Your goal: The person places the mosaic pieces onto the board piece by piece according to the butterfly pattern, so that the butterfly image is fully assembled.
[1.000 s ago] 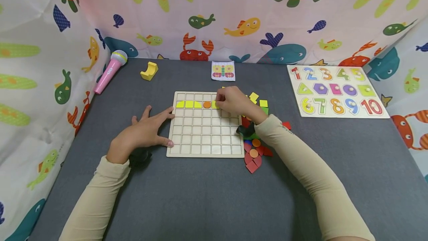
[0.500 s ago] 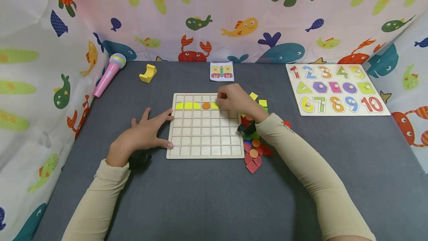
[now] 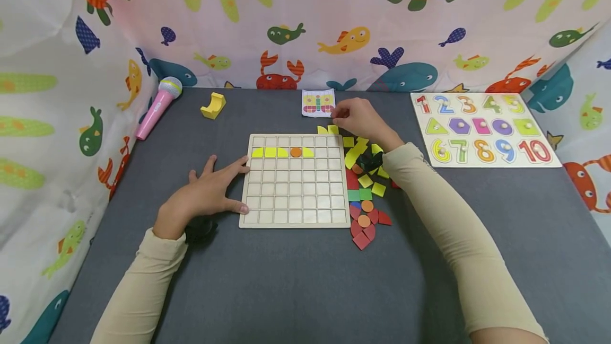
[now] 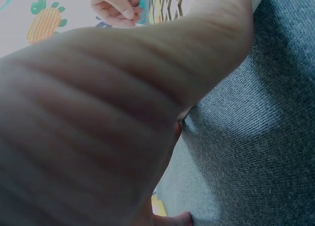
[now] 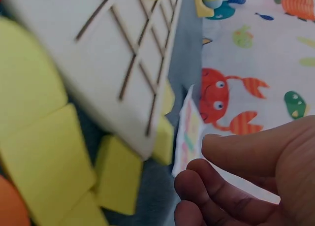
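Observation:
A pale wooden grid board (image 3: 293,189) lies on the table. Along its second row sit several yellow pieces (image 3: 270,152) and one orange disc (image 3: 296,152). My left hand (image 3: 202,193) is spread, thumb and fingertips touching the board's left edge. Beyond the far right corner hovers my right hand (image 3: 363,121), beside the butterfly picture card (image 3: 311,113); in the right wrist view its fingers (image 5: 194,184) are loosely bent, with nothing visible between them and the thumb. Two yellow pieces (image 3: 332,129) lie just below it, against the board's back edge.
Loose yellow, red, green and orange pieces (image 3: 365,194) are heaped along the board's right side. A number-and-shape puzzle (image 3: 482,154) stands back right. Further left are a yellow curved block (image 3: 215,105) and a pink toy microphone (image 3: 157,108). Printed cloth walls border the table.
My right hand has left the yellow piece in the second row and moved back and right, off the board. That piece stays in its cell. The left hand holds its place.

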A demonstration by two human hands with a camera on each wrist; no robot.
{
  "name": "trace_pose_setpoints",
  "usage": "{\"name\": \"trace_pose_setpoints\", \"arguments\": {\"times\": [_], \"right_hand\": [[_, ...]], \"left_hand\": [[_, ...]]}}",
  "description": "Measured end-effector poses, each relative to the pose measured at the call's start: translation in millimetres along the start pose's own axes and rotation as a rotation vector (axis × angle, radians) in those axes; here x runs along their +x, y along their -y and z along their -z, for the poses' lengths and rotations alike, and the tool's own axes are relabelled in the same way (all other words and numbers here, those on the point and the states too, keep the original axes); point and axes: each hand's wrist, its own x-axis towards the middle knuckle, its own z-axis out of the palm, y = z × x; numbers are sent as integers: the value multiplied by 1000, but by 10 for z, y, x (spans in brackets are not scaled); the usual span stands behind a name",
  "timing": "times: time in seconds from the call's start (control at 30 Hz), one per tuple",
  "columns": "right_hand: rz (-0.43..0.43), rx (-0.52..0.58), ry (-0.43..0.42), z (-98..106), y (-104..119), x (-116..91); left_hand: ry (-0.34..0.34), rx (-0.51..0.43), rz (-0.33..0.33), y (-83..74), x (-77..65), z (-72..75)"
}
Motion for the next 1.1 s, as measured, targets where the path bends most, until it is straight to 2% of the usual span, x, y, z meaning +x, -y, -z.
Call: {"name": "trace_pose_setpoints", "arguments": {"times": [0.2, 0.4, 0.57, 0.8, 0.97, 1.1], "right_hand": [[-57, -2, 53, -41, -104, 26], [-81, 69, 88, -37, -229, 45], [-97, 108, 111, -38, -246, 49], [-98, 161, 95, -46, -257, 35], [-119, 247, 66, -26, -286, 20], [-165, 362, 46, -13, -312, 10]], "left_hand": [[6, 3, 8, -18, -4, 12], [13, 6, 12, -18, -2, 11], [12, 4, 10, -13, -2, 9], [8, 9, -3, -6, -4, 2], [6, 6, -6, -2, -9, 9], [6, 3, -7, -5, -9, 14]]}}
